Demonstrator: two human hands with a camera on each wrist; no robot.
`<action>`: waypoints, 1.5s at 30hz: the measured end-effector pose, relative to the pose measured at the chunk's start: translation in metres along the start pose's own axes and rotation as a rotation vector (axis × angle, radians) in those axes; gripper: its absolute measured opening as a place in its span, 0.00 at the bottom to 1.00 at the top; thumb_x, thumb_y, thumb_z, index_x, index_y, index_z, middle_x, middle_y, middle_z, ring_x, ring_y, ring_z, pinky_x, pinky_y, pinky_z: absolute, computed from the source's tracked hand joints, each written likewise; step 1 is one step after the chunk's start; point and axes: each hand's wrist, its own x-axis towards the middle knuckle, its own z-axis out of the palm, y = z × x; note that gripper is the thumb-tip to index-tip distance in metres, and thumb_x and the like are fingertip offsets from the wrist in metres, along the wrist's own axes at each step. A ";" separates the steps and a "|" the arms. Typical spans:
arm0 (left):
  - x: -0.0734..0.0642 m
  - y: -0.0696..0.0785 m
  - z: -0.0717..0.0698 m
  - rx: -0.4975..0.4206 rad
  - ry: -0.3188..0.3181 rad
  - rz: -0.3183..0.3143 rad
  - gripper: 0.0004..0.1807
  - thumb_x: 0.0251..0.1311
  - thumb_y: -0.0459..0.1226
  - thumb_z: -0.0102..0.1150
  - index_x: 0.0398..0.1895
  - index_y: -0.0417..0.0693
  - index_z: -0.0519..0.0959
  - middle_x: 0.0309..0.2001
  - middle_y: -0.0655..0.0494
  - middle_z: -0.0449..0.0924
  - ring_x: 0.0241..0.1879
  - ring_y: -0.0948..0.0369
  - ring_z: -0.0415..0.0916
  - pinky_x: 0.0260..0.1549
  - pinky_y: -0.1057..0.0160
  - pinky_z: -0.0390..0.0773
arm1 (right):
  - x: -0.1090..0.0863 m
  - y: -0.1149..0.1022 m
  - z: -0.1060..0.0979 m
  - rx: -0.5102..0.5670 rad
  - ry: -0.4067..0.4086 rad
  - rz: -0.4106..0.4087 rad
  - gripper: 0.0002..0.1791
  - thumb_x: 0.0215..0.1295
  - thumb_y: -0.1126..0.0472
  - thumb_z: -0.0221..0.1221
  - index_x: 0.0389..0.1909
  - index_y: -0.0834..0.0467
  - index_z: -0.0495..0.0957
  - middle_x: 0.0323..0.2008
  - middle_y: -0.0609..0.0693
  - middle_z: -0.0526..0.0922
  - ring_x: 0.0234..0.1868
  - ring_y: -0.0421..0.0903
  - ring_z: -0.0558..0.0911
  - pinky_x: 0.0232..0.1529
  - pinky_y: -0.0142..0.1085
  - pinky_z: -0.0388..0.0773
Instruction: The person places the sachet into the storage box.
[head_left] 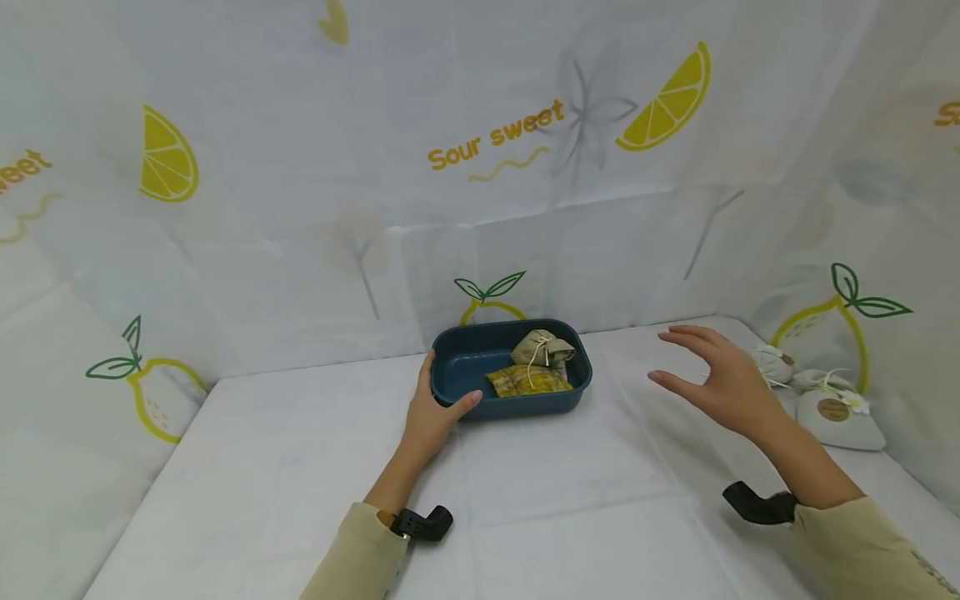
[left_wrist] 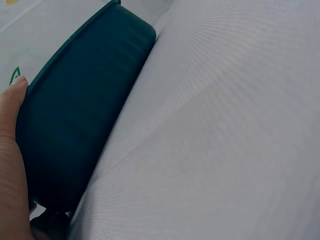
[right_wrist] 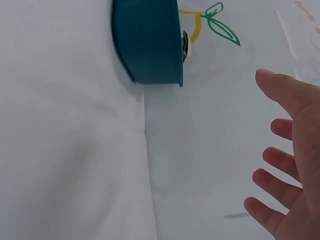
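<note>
A dark blue plastic bin (head_left: 517, 408) stands on the white-covered table near the back wall. My left hand (head_left: 431, 415) holds the bin's left end, thumb at the front rim and fingers along the side. In the left wrist view the thumb lies against the bin's wall (left_wrist: 85, 100). Inside the bin, a beige drawstring pouch (head_left: 534, 347) with a pale cord sits behind a yellow patterned pouch (head_left: 525, 382). To the right of the bin my right hand (head_left: 720, 379) hovers with fingers spread and nothing in them; the right wrist view shows it apart from the bin.
At the table's right edge lie a white drawstring pouch (head_left: 840, 425) with a round brown label and flower, and another small white pouch (head_left: 774, 363) behind it. A white sheet with lemon prints (head_left: 480, 250) hangs along the back. Both wrists wear black straps.
</note>
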 end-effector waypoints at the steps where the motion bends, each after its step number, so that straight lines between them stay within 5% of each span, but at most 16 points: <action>1: 0.000 0.000 0.000 0.000 -0.001 0.001 0.60 0.52 0.62 0.71 0.82 0.66 0.44 0.83 0.53 0.47 0.80 0.45 0.49 0.73 0.33 0.57 | -0.004 0.005 -0.004 -0.007 0.012 -0.009 0.33 0.48 0.57 0.78 0.57 0.60 0.81 0.57 0.59 0.81 0.55 0.59 0.79 0.49 0.32 0.78; 5: 0.000 0.001 0.001 -0.001 -0.002 0.006 0.60 0.52 0.62 0.71 0.82 0.65 0.44 0.83 0.53 0.47 0.80 0.45 0.50 0.73 0.33 0.57 | -0.019 0.025 -0.022 -0.004 0.072 -0.007 0.39 0.41 0.60 0.80 0.59 0.58 0.80 0.58 0.60 0.81 0.62 0.38 0.77 0.49 0.08 0.60; 9: 0.000 0.001 0.001 0.008 -0.002 0.002 0.59 0.53 0.62 0.70 0.82 0.66 0.44 0.82 0.52 0.47 0.80 0.44 0.50 0.72 0.33 0.58 | -0.033 0.043 -0.039 -0.009 0.131 0.038 0.47 0.37 0.63 0.81 0.66 0.55 0.76 0.60 0.66 0.79 0.63 0.13 0.62 0.50 0.07 0.54; 14: 0.000 0.001 0.000 0.013 0.003 -0.002 0.59 0.53 0.61 0.70 0.82 0.67 0.44 0.82 0.51 0.48 0.80 0.44 0.51 0.72 0.33 0.58 | -0.050 0.072 -0.048 -0.030 0.214 0.070 0.46 0.36 0.64 0.81 0.65 0.60 0.77 0.61 0.70 0.77 0.62 0.08 0.56 0.53 0.06 0.52; 17: 0.000 0.000 -0.001 0.013 -0.001 0.000 0.59 0.54 0.61 0.70 0.82 0.67 0.44 0.82 0.51 0.47 0.80 0.44 0.50 0.72 0.33 0.58 | -0.060 0.092 -0.049 -0.074 0.230 0.142 0.44 0.38 0.59 0.81 0.62 0.64 0.77 0.61 0.71 0.76 0.53 0.08 0.64 0.46 0.11 0.59; 19: 0.000 0.000 -0.001 0.016 -0.003 0.003 0.59 0.54 0.61 0.70 0.82 0.66 0.44 0.82 0.51 0.47 0.80 0.44 0.50 0.72 0.33 0.58 | -0.067 0.104 -0.048 -0.099 0.206 0.216 0.45 0.41 0.55 0.80 0.64 0.65 0.75 0.64 0.72 0.74 0.58 0.21 0.74 0.55 0.23 0.70; 21: -0.001 0.000 -0.001 0.014 -0.002 0.003 0.59 0.54 0.60 0.70 0.82 0.66 0.44 0.82 0.52 0.47 0.80 0.45 0.50 0.73 0.33 0.57 | -0.073 0.113 -0.049 -0.105 0.151 0.292 0.48 0.45 0.53 0.79 0.68 0.65 0.71 0.67 0.72 0.70 0.61 0.40 0.79 0.60 0.45 0.74; 24: 0.000 0.000 -0.003 0.014 0.000 0.009 0.59 0.54 0.60 0.70 0.82 0.66 0.44 0.82 0.52 0.47 0.80 0.45 0.50 0.73 0.34 0.58 | -0.076 0.123 -0.049 -0.094 0.092 0.347 0.51 0.48 0.51 0.77 0.72 0.64 0.66 0.72 0.71 0.64 0.72 0.75 0.60 0.65 0.73 0.56; 32: -0.001 -0.003 -0.006 0.015 0.009 0.007 0.58 0.54 0.60 0.70 0.82 0.69 0.43 0.82 0.51 0.47 0.80 0.43 0.50 0.71 0.33 0.59 | -0.085 0.137 -0.044 -0.023 -0.044 0.387 0.54 0.52 0.51 0.76 0.76 0.64 0.60 0.73 0.73 0.60 0.73 0.76 0.57 0.69 0.72 0.50; 38: 0.000 -0.002 -0.003 0.004 0.001 0.013 0.58 0.54 0.60 0.70 0.82 0.68 0.43 0.82 0.51 0.47 0.80 0.44 0.49 0.72 0.33 0.58 | -0.092 0.138 -0.041 -0.063 -0.011 0.403 0.52 0.51 0.53 0.76 0.74 0.66 0.62 0.71 0.73 0.63 0.71 0.75 0.60 0.72 0.68 0.52; 45: 0.000 -0.002 -0.001 0.010 -0.004 0.021 0.58 0.55 0.59 0.70 0.82 0.67 0.43 0.82 0.51 0.47 0.80 0.44 0.50 0.72 0.33 0.59 | -0.098 0.144 -0.041 -0.100 -0.042 0.411 0.52 0.51 0.50 0.76 0.73 0.66 0.63 0.64 0.76 0.68 0.62 0.78 0.66 0.59 0.69 0.60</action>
